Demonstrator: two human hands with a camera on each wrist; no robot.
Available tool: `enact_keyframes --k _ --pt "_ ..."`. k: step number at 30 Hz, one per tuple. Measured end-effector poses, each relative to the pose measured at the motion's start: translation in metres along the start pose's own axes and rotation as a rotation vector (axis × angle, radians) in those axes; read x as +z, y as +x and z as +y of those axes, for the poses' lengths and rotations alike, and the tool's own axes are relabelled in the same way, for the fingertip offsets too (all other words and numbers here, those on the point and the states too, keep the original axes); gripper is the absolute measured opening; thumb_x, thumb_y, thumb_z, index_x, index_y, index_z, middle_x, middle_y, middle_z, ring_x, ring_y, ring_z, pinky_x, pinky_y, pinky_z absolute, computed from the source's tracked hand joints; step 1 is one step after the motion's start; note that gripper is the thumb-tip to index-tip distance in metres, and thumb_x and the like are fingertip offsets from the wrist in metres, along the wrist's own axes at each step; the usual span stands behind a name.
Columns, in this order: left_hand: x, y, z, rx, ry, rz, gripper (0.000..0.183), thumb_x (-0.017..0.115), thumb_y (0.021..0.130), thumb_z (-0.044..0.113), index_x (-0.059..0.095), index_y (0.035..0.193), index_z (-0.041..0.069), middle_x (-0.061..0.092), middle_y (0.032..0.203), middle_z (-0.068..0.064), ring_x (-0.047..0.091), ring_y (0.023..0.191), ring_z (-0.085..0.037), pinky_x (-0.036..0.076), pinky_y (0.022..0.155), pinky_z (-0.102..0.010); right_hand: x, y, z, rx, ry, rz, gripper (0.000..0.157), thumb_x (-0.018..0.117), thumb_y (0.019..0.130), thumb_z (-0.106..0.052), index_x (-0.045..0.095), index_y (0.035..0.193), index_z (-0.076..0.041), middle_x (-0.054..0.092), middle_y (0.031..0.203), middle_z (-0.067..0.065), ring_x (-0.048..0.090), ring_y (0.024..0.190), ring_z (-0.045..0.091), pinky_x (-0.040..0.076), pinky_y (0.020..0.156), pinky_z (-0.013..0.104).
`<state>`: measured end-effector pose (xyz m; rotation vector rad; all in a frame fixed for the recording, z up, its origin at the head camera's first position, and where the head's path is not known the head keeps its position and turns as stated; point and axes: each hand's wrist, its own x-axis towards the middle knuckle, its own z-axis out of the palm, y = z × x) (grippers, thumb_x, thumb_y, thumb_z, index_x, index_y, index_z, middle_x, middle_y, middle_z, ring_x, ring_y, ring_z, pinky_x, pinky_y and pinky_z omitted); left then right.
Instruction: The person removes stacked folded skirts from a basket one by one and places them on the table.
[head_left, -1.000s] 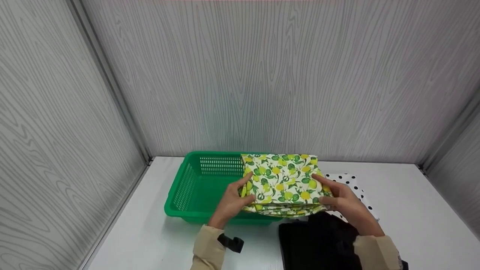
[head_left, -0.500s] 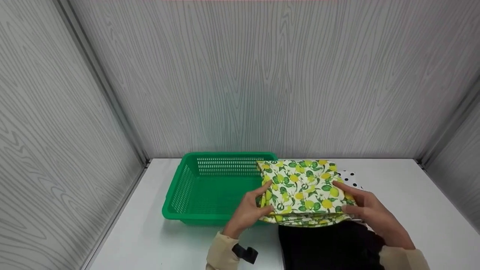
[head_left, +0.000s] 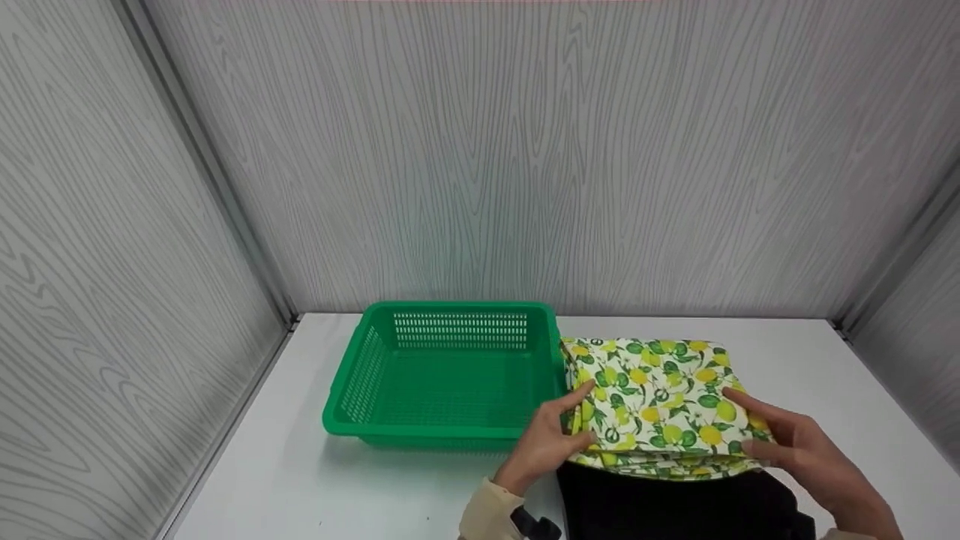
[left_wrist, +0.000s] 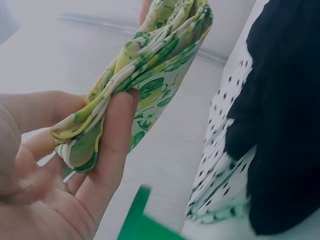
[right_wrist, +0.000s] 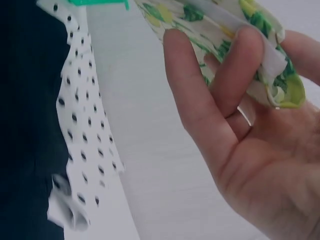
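Note:
A folded cloth (head_left: pixel 660 397) with a lemon-and-leaf print hangs level between my two hands in the head view, right of the green basket. My left hand (head_left: pixel 551 439) pinches its left side, thumb above and other fingers beneath; the left wrist view shows several folded layers (left_wrist: pixel 135 75) in that grip. On the opposite side my right hand (head_left: pixel 802 450) holds the cloth's edge (right_wrist: pixel 290 90) between thumb and fingers. Underneath lie a black cloth (head_left: pixel 675 510) and a white cloth with black dots (right_wrist: pixel 85 125). The printed cloth covers the dotted one in the head view.
A green plastic basket (head_left: pixel 450 432) with slotted walls stands left of the cloths, its bare floor showing. The white table (head_left: pixel 285 480) meets grey wood-grain panels (head_left: pixel 450 165) at the back and both sides.
Both hands have carried the printed cloth right and towards me, from over the basket's right side to above the black and dotted cloths. The grip looks the same; the basket stays put.

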<state>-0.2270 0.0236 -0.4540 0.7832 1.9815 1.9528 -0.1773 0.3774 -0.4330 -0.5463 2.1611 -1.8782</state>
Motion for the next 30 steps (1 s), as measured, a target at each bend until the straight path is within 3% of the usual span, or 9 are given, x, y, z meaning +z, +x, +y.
enact_keyframes --k 4,8,12,15,17,20,22,25,30 --pt "0.018 0.005 -0.003 0.0 0.014 -0.005 0.068 0.062 0.092 -0.006 0.039 0.155 0.006 0.036 0.16 -0.012 0.037 0.142 -0.021 0.035 0.054 -0.025 -0.01 -0.014 0.005 0.03 -0.047 0.062 0.059 0.046 0.106 0.001 0.038 0.157 -0.028 0.049 0.138 -0.029 0.067 0.11 0.015 0.058 0.084 0.033" --pt "0.038 0.008 -0.006 -0.008 0.019 -0.017 0.068 0.062 0.091 -0.008 0.041 0.154 0.006 0.039 0.158 -0.009 0.035 0.145 -0.019 0.039 0.062 -0.023 -0.019 -0.028 0.009 0.159 -0.13 0.175 0.057 0.052 0.107 -0.01 0.034 0.158 -0.027 0.045 0.137 -0.022 0.068 0.108 0.014 0.058 0.084 0.034" --pt "0.055 0.007 -0.01 -0.037 0.035 -0.026 0.07 0.064 0.088 -0.008 0.044 0.153 0.008 0.042 0.156 -0.002 0.038 0.141 -0.01 0.044 0.071 -0.021 -0.029 -0.042 0.014 0.257 -0.144 0.159 0.055 0.052 0.107 -0.015 0.034 0.155 -0.037 0.042 0.147 0.0 0.067 0.109 0.015 0.057 0.087 0.037" --pt "0.067 0.007 -0.013 -0.054 0.032 -0.02 0.072 0.065 0.086 -0.009 0.046 0.152 0.01 0.043 0.155 0.0 0.061 0.102 -0.003 0.041 0.057 -0.02 -0.035 -0.053 0.021 0.292 -0.116 0.153 0.05 0.052 0.108 -0.017 0.039 0.144 -0.048 0.042 0.146 -0.001 0.066 0.11 0.012 0.057 0.089 0.037" --pt "0.076 0.007 -0.015 -0.05 0.031 -0.012 0.073 0.065 0.085 -0.01 0.046 0.152 0.01 0.044 0.154 0.0 0.062 0.086 0.001 0.042 0.055 -0.018 -0.04 -0.062 0.027 0.278 -0.074 0.159 0.047 0.051 0.108 -0.015 0.044 0.137 -0.051 0.046 0.137 -0.014 0.066 0.11 0.009 0.057 0.089 0.037" --pt "0.091 0.008 -0.016 -0.055 0.022 0.0 0.074 0.066 0.083 -0.01 0.047 0.152 0.012 0.044 0.153 0.0 0.044 0.05 -0.002 0.038 0.047 -0.016 -0.046 -0.075 0.036 0.246 0.024 0.157 0.05 0.048 0.108 -0.011 0.049 0.132 -0.054 0.053 0.129 -0.024 0.066 0.11 0.008 0.057 0.088 0.037" --pt "0.1 0.008 -0.017 -0.044 0.026 0.003 0.075 0.067 0.082 -0.01 0.047 0.152 0.011 0.044 0.153 0.001 0.048 0.055 0.002 0.039 0.047 -0.016 -0.05 -0.084 0.042 0.22 0.104 0.142 0.054 0.045 0.109 -0.007 0.054 0.131 -0.056 0.059 0.124 -0.025 0.067 0.109 0.011 0.058 0.087 0.038" --pt "0.112 0.008 -0.02 -0.038 0.021 -0.009 0.075 0.065 0.082 -0.011 0.047 0.152 0.01 0.043 0.153 0.001 0.034 0.044 -0.002 0.038 0.046 -0.015 -0.056 -0.098 0.049 0.21 0.192 0.121 0.057 0.042 0.109 -0.006 0.056 0.13 -0.057 0.064 0.124 -0.022 0.068 0.109 0.015 0.058 0.085 0.041" --pt "0.13 0.012 -0.023 -0.088 0.012 -0.012 0.076 0.066 0.081 -0.011 0.05 0.151 0.014 0.046 0.151 0.003 0.031 0.043 0.0 0.036 0.043 -0.015 -0.074 -0.117 0.055 0.398 0.269 0.142 0.047 0.055 0.105 -0.015 0.058 0.118 -0.06 0.063 0.121 -0.02 0.068 0.108 0.02 0.056 0.09 0.047"
